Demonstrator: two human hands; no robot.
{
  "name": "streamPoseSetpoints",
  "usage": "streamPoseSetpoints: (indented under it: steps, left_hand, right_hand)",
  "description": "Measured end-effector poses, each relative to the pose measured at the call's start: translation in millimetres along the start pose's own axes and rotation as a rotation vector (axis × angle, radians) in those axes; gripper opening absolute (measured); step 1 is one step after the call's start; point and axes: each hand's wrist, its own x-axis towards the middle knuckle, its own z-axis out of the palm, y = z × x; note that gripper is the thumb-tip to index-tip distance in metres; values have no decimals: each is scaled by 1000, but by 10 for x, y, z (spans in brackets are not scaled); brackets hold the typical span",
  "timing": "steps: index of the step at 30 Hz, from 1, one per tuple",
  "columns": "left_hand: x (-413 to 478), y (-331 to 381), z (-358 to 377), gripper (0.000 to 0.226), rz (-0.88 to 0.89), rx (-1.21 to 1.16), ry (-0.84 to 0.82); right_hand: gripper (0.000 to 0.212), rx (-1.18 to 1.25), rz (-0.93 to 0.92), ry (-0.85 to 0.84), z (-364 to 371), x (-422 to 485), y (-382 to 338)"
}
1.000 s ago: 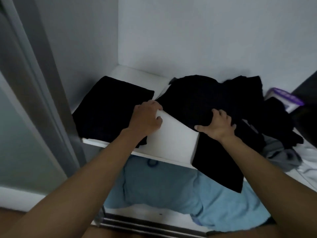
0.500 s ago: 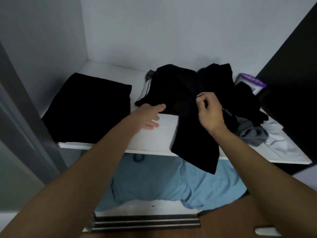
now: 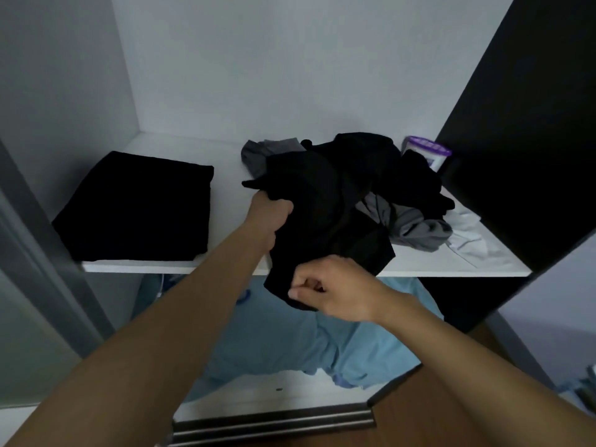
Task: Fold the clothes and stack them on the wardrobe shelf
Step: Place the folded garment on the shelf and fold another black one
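Head view. One folded black stack (image 3: 138, 208) lies at the left of the shelf (image 3: 225, 267): I count that done. My left hand (image 3: 271, 217) grips a black garment (image 3: 322, 221) at its upper edge. My right hand (image 3: 332, 290) pinches its lower part, which hangs over the shelf front. It is not yet folded. A loose heap (image 3: 419, 227) of black, grey and white pieces on the right is left to do.

Single head view, close, angled forward-down onto wardrobe shelf (image 3: 225, 267).

Black garment (image 3: 325, 221) crumpled, draped over white shelf (image 3: 225, 266) edge; folded black stack (image 3: 138, 208) flat at left.
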Motion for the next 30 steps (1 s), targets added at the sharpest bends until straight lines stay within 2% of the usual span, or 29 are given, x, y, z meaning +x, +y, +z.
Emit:
streamPoseSetpoints:
  steps: [2, 4, 6, 7, 9, 11, 12, 13, 15, 17, 19, 24, 26, 28, 30]
  left_hand:
    - [-135, -20, -14, 45, 100, 153, -60]
    - [-300, -47, -56, 40, 128, 284, -132]
    - [-498, -93, -68, 28, 119, 387, -211]
    - [-613, -124, -58, 20, 129, 451, -247]
    - [-843, -192, -10, 18, 183, 598, -303]
    - [-1091, -274, 90, 46, 235, 731, -338]
    - [-1208, -329, 152, 49, 246, 794, -354]
    - [-1323, -393, 214, 47, 251, 851, -365]
    - [-1541, -530, 319, 51, 231, 886, -379]
    - [-1753, -678, 360, 66, 142, 790, -391]
    - [-1960, -840, 348, 73, 74, 659, -413]
    - [-2407, -1310, 365, 43, -113, 239, -433]
    - [-2511, -1488, 377, 32, -120, 133, -418]
    - [-2594, -1609, 363, 22, -133, 6, -294]
    - [-2641, -1684, 333, 24, -205, -103, -164]
  right_hand:
    - [24, 27, 14, 253, -192, -112, 76]
    - [16, 215, 77, 510, -402, -174, 207]
    - [12, 406, 219, 641, -612, -205, 385]
    - [18, 521, 322, 607, -691, -231, 470]
    - [53, 774, 558, 343, -744, -331, 581]
    - [89, 992, 664, 38, -640, -479, 637]
    - [97, 1060, 655, -45, -532, -547, 656]
    - [98, 1105, 636, -87, -409, -608, 657]
    - [75, 1171, 610, -84, -152, -719, 613]
    - [41, 1224, 573, -16, 95, -830, 585]
    - [27, 1287, 527, 45, 315, -937, 591]
    - [30, 1463, 532, 123, 866, -1307, 584]
    - [32, 1601, 536, 154, 1080, -1513, 576]
    - [33, 1725, 534, 190, 1230, -1728, 551]
    - [36, 1799, 519, 221, 1334, -1911, 492]
